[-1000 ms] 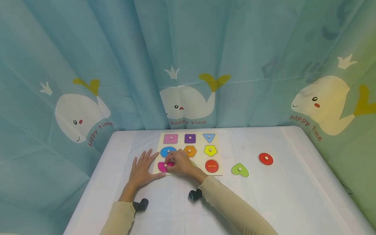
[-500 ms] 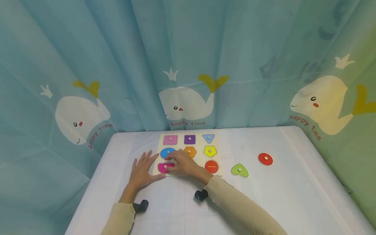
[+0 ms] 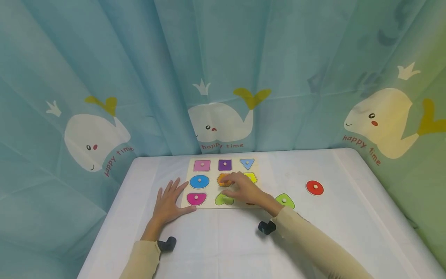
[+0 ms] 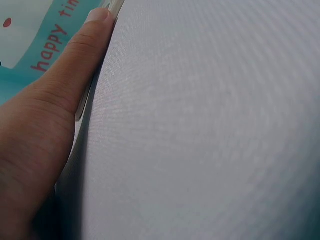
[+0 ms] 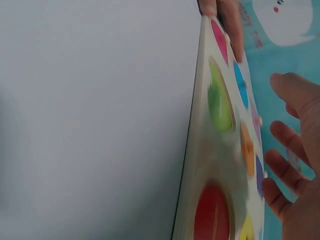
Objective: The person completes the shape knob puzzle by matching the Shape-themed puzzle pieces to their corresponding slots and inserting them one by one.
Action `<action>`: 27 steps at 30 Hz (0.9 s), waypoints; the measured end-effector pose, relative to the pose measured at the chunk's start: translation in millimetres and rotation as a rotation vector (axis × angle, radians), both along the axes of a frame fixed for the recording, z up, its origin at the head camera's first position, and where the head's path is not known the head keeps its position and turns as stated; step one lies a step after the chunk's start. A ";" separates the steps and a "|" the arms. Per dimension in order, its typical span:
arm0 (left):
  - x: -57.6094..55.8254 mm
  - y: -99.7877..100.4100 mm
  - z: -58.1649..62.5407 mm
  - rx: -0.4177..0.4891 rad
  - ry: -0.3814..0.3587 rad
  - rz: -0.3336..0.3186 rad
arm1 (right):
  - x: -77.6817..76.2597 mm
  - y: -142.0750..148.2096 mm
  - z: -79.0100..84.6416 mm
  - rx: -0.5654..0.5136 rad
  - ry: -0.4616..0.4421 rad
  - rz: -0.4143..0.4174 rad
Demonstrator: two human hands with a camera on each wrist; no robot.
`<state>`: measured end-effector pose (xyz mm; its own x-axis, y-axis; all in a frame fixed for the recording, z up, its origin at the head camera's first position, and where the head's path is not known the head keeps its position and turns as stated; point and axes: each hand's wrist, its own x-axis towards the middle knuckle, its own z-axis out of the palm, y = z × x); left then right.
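A shape puzzle board lies flat near the table's far edge. My left hand rests beside its left side, fingers spread, thumb and a fingertip touching the board's edge. Over the board hovers my right hand, thumb and fingers apart and holding nothing. A magenta semicircle with a white knob sits in the near left slot. Beside it the heart slot shows its green bottom. The red circular slot shows bare in the right wrist view; in the head view my hand mostly covers it.
A green heart piece, partly behind my right wrist, and a red round piece lie on the white table right of the board. Several knobbed pieces, such as the blue oval, sit in the board. A whale-print curtain stands behind.
My right hand has let go of the magenta semicircle's knob and moved right across the board, uncovering the semicircle and the heart slot. The left hand stays in place.
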<state>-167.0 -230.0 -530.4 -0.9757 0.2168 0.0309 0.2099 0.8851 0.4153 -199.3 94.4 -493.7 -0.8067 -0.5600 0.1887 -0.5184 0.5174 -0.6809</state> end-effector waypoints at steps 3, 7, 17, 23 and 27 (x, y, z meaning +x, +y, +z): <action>1.0 1.0 2.0 -0.001 -0.006 0.004 | 2.9 22.2 0.7 -0.014 -0.005 -0.043; 2.9 2.0 5.3 0.000 -0.011 0.009 | 8.1 48.9 2.5 -0.030 -0.038 -0.117; 2.6 1.4 4.4 0.005 -0.010 0.008 | 23.9 107.7 3.3 -0.003 -0.046 -0.264; 2.6 0.9 2.7 0.001 -0.002 0.008 | 34.8 134.2 0.2 -0.007 -0.100 -0.315; 1.8 2.0 2.4 0.006 -0.001 0.002 | 43.4 150.3 -4.9 -0.031 -0.106 -0.338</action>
<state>-165.2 -228.0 -528.0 -0.9762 0.2147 0.0314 0.2078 0.8832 0.4205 -156.0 244.7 -498.6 -0.9615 -0.2533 0.1063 -0.2467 0.6261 -0.7397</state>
